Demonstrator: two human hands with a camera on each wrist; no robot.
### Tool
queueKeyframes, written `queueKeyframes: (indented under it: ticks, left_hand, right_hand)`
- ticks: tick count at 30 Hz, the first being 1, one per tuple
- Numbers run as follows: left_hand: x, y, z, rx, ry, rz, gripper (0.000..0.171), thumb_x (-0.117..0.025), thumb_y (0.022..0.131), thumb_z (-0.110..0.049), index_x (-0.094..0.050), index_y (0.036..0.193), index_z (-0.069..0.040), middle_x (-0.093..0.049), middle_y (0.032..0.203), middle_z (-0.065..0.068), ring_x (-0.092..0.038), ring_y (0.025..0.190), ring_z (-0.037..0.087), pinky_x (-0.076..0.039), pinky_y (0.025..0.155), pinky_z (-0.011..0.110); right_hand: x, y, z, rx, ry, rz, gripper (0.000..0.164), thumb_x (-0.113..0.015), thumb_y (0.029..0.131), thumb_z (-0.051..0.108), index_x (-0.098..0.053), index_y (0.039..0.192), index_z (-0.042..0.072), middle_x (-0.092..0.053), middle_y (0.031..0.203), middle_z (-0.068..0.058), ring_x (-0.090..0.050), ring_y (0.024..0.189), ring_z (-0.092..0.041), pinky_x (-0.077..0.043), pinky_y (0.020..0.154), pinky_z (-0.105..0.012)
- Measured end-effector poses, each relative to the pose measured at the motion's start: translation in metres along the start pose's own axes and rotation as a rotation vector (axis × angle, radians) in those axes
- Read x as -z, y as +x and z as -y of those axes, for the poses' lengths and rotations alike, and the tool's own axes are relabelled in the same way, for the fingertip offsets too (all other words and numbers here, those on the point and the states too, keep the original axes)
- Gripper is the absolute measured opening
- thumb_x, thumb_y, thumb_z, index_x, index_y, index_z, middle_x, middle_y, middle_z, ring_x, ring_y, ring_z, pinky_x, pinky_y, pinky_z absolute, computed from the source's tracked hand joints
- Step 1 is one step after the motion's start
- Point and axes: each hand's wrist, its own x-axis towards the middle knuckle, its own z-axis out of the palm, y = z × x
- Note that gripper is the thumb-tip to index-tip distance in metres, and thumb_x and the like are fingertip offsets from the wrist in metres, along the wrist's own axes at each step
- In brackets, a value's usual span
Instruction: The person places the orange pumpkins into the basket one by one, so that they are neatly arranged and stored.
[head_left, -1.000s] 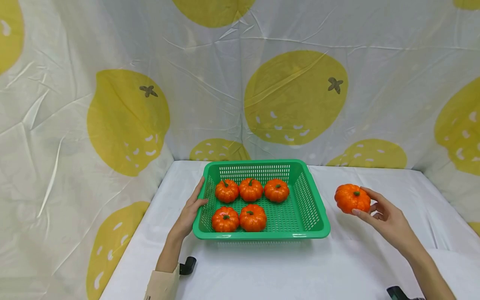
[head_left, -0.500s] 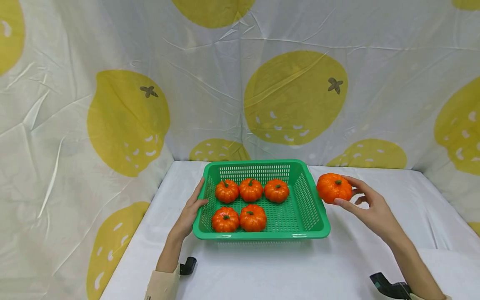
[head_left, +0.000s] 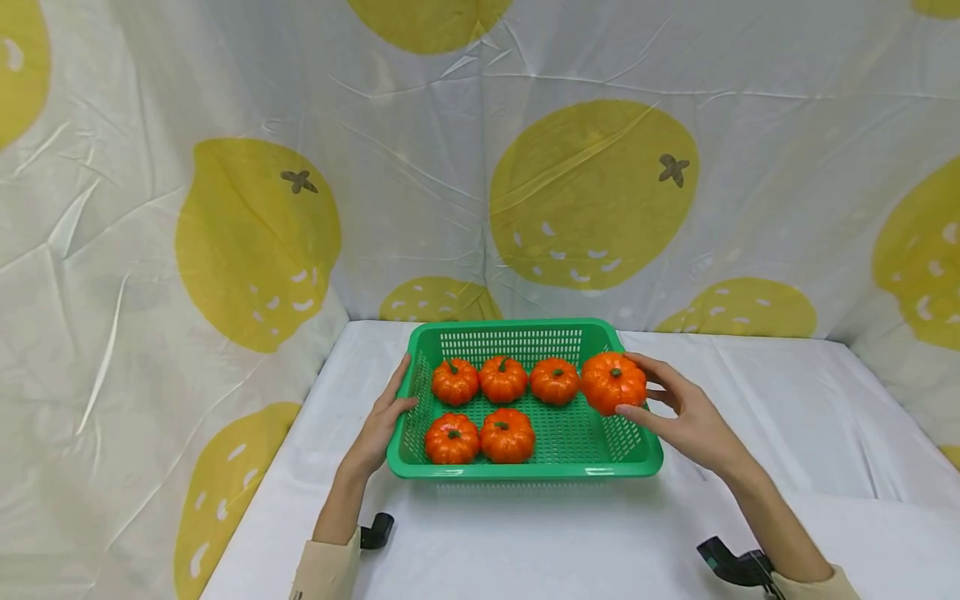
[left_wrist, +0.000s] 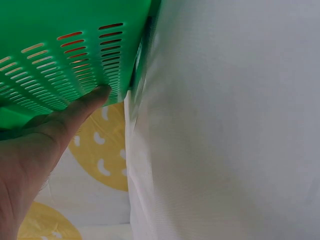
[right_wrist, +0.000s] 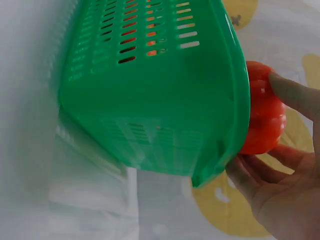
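A small orange pumpkin (head_left: 613, 383) with a short green stem is pinched between the thumb and fingers of my right hand (head_left: 686, 417), at the right end of a green plastic basket (head_left: 525, 472). The right wrist view shows this pumpkin (right_wrist: 265, 112) above the rim level, partly hidden behind the basket wall (right_wrist: 150, 95). My left hand (head_left: 378, 425) grips the basket's left side, thumb over the rim. Its fingers lie along the slotted outer wall (left_wrist: 65, 60) in the left wrist view. Inside the basket sit several like pumpkins (head_left: 507, 436), in a back row and a front row.
The basket stands on a table with a white cloth (head_left: 540, 542). Behind and to the left hangs a white curtain (head_left: 420, 192) printed with big yellow lemons. Black wrist devices (head_left: 377, 531) show by both forearms.
My right hand has carried the pumpkin leftward from the right of the basket to over its right end. The left hand and basket stay in place.
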Motion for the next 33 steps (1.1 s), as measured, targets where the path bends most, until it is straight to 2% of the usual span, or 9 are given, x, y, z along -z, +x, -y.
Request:
queueKeyframes:
  ticks: [1, 3, 6, 8, 13, 16, 23, 33]
  left_hand:
    - [0.000, 0.000, 0.000, 0.000, -0.001, 0.001, 0.075, -0.041, 0.104, -0.012, -0.009, 0.168, -0.034, 0.001, 0.177, -0.001, -0.003, 0.163, 0.033, -0.014, 0.127, 0.058]
    - [0.000, 0.000, 0.000, 0.000, -0.002, 0.002, 0.075, -0.041, 0.104, -0.012, -0.009, 0.168, -0.034, 0.001, 0.177, -0.002, -0.003, 0.163, 0.032, -0.014, 0.127, 0.058]
    - [0.000, 0.000, 0.000, 0.002, -0.001, 0.001, 0.074, -0.041, 0.104, -0.012, -0.009, 0.168, -0.034, 0.001, 0.177, -0.002, -0.002, 0.163, 0.032, -0.014, 0.127, 0.058]
    - [0.000, 0.000, 0.001, 0.002, 0.002, -0.001, 0.074, -0.041, 0.104, -0.012, -0.009, 0.168, -0.034, 0.002, 0.177, -0.002, -0.001, 0.163, 0.032, -0.014, 0.127, 0.058]
    - [0.000, 0.000, 0.002, 0.003, -0.006, -0.001, 0.075, -0.041, 0.104, -0.012, -0.009, 0.168, -0.034, 0.001, 0.177, -0.002, -0.002, 0.163, 0.032, -0.015, 0.127, 0.058]
    - [-0.001, 0.000, 0.002, 0.003, -0.022, 0.004, 0.075, -0.041, 0.104, -0.011, -0.009, 0.168, -0.034, 0.001, 0.177, -0.002, -0.004, 0.163, 0.032, -0.016, 0.127, 0.058]
    - [-0.002, 0.000, 0.002, 0.004, -0.019, -0.009, 0.075, -0.042, 0.103, -0.012, -0.011, 0.168, -0.035, -0.002, 0.176, -0.003, -0.006, 0.162, 0.030, -0.016, 0.127, 0.057]
    - [0.000, 0.001, 0.001, -0.001, -0.005, -0.002, 0.075, -0.042, 0.103, -0.012, -0.010, 0.168, -0.034, 0.001, 0.176, -0.003, -0.003, 0.163, 0.031, -0.013, 0.128, 0.057]
  right_hand:
    - [-0.003, 0.001, 0.001, 0.007, 0.006, 0.016, 0.070, -0.075, 0.096, 0.025, -0.042, 0.158, 0.019, -0.054, 0.151, -0.011, -0.054, 0.126, -0.004, -0.047, 0.096, -0.009]
    - [-0.009, 0.005, 0.003, 0.010, 0.015, 0.049, 0.070, -0.074, 0.096, 0.026, -0.042, 0.158, 0.018, -0.051, 0.154, -0.012, -0.055, 0.132, -0.014, -0.051, 0.101, -0.019]
    - [-0.016, 0.010, 0.006, 0.001, 0.024, 0.100, 0.071, -0.075, 0.096, 0.028, -0.042, 0.158, 0.015, -0.048, 0.157, -0.015, -0.055, 0.135, -0.035, -0.053, 0.106, -0.040]
    - [-0.021, 0.013, 0.008, -0.007, 0.050, 0.142, 0.073, -0.075, 0.095, 0.028, -0.042, 0.157, 0.012, -0.047, 0.157, -0.017, -0.056, 0.134, -0.043, -0.052, 0.104, -0.052]
    - [-0.032, 0.020, 0.012, -0.057, 0.144, 0.224, 0.075, -0.077, 0.093, 0.027, -0.042, 0.156, 0.007, -0.042, 0.160, -0.020, -0.050, 0.140, -0.046, -0.054, 0.103, -0.048]
    - [-0.037, 0.023, 0.014, -0.093, 0.156, 0.239, 0.075, -0.078, 0.093, 0.025, -0.041, 0.156, 0.004, -0.042, 0.160, -0.022, -0.044, 0.144, -0.047, -0.051, 0.106, -0.051]
    - [-0.051, 0.026, 0.017, -0.122, 0.077, 0.255, 0.072, -0.077, 0.092, 0.014, -0.042, 0.151, -0.006, -0.046, 0.154, -0.030, -0.045, 0.141, -0.052, -0.042, 0.112, -0.064]
    - [-0.061, 0.029, 0.020, -0.186, -0.040, 0.305, 0.069, -0.080, 0.087, 0.010, -0.047, 0.146, -0.009, -0.053, 0.146, -0.031, -0.052, 0.133, -0.049, -0.042, 0.111, -0.064]
